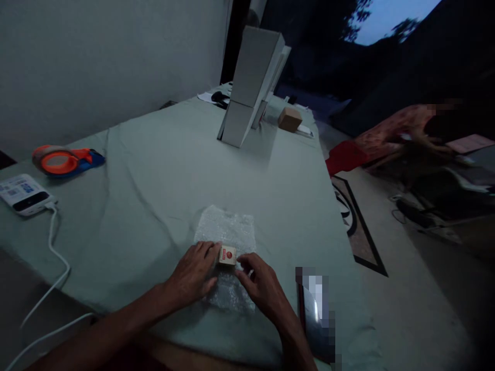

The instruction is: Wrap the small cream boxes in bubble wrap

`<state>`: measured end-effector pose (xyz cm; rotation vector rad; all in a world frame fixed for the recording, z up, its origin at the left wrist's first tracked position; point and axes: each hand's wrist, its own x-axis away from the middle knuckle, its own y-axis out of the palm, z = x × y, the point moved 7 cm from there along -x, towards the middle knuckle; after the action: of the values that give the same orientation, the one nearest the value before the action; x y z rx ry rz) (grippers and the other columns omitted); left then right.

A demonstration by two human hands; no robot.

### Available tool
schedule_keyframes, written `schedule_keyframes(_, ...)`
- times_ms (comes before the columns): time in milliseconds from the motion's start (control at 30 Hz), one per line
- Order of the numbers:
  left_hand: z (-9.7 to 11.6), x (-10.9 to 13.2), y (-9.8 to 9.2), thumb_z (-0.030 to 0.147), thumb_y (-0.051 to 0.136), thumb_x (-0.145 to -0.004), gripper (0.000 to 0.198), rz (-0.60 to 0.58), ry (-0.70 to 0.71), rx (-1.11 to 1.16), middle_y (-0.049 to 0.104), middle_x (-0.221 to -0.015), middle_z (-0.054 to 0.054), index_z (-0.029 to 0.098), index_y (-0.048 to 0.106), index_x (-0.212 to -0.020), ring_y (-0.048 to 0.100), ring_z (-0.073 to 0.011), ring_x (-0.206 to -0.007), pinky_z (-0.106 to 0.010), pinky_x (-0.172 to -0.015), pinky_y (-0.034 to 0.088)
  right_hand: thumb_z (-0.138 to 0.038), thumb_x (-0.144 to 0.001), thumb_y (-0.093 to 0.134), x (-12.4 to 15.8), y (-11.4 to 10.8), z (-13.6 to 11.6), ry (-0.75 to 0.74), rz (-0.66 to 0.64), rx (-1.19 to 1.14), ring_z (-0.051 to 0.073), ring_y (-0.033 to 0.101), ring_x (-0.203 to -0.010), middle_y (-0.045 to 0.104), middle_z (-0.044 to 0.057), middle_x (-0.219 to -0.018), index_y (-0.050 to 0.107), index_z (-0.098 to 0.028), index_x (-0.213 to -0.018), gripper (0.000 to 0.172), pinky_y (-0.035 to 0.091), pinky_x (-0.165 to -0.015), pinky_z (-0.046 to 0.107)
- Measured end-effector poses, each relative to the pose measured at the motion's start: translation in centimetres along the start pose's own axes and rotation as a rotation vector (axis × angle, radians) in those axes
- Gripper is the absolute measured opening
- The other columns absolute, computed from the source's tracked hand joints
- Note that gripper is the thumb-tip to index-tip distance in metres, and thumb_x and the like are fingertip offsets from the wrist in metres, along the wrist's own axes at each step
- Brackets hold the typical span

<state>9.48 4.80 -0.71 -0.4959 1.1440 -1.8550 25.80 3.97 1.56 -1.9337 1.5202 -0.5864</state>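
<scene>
A small cream box (228, 255) with red print on its top sits on a sheet of clear bubble wrap (240, 226) near the table's front edge. My left hand (195, 270) lies over the wrap's left side, fingers stretched out beside the box. Whether its fingertips touch the box I cannot tell. On the other side, my right hand (258, 281) is bent with thumb and fingers apart, its fingertips close to the box's right edge. Neither hand is closed around the box.
An orange and blue tape dispenser (64, 159) and a white device (27, 195) with a cable lie left. A dark phone-like device (315, 314) lies right. Farther back stand a tall white box (253, 82) and a brown carton (290, 119). A person (402, 129) is at the right.
</scene>
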Motion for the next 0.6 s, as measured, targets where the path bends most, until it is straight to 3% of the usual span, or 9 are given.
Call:
schedule_keyframes(100, 0.0, -0.1, 1.2, 0.023, 0.064, -0.072, 0.091, -0.008, 0.025, 0.016, 0.041, -0.145, -0.013, 0.021, 0.013, -0.147, 0.039, -0.0312, -0.131, -0.048, -0.110, 0.032, -0.019, -0.078, 0.062, -0.7, 0.3, 0.0, -0.128, 0.123, 0.110, 0.026, 0.056, -0.115, 0.058, 0.011, -0.127, 0.051, -0.022, -0.127, 0.050, 0.048, -0.095, 0.043)
schedule_keyframes(167, -0.2, -0.1, 1.8, 0.024, 0.064, -0.071, 0.093, -0.020, 0.016, 0.014, 0.040, -0.146, -0.014, 0.021, 0.011, -0.148, 0.038, -0.0321, -0.132, -0.050, -0.111, 0.030, -0.015, -0.076, 0.061, -1.1, 1.3, 0.4, -0.179, 0.136, 0.171, 0.029, 0.050, -0.124, 0.054, 0.014, -0.133, 0.046, -0.021, -0.133, 0.059, 0.044, -0.102, 0.049)
schedule_keyframes(267, -0.8, -0.2, 2.1, 0.023, 0.065, -0.068, 0.096, -0.042, -0.001, 0.002, 0.039, -0.147, -0.015, 0.019, 0.012, -0.148, 0.036, -0.0325, -0.136, -0.050, -0.112, 0.029, -0.013, -0.078, 0.057, -1.4, 2.6, 1.2, -0.193, 0.124, 0.182, 0.027, 0.057, -0.114, 0.061, 0.013, -0.123, 0.046, -0.019, -0.131, 0.054, 0.048, -0.096, 0.048)
schedule_keyframes(433, -1.7, -0.7, 1.5, 0.026, 0.066, -0.067, 0.098, -0.103, 0.006, -0.001, 0.037, -0.148, -0.016, 0.019, 0.012, -0.148, 0.033, -0.0318, -0.138, -0.049, -0.112, 0.028, -0.017, -0.081, 0.056, -1.7, 2.9, 1.3, -0.142, 0.207, 0.181, 0.027, 0.059, -0.106, 0.063, 0.013, -0.117, 0.049, -0.018, -0.127, 0.046, 0.050, -0.091, 0.045)
schedule_keyframes(600, -1.5, -0.6, 0.6, 0.028, 0.063, -0.070, 0.094, -0.024, 0.070, 0.046, 0.040, -0.145, -0.015, 0.020, 0.013, -0.149, 0.038, -0.0309, -0.134, -0.048, -0.111, 0.031, -0.015, -0.077, 0.059, -2.1, 4.0, 0.4, -0.074, 0.142, 0.314, 0.029, 0.058, -0.103, 0.063, 0.013, -0.118, 0.052, -0.018, -0.126, 0.050, 0.048, -0.087, 0.046)
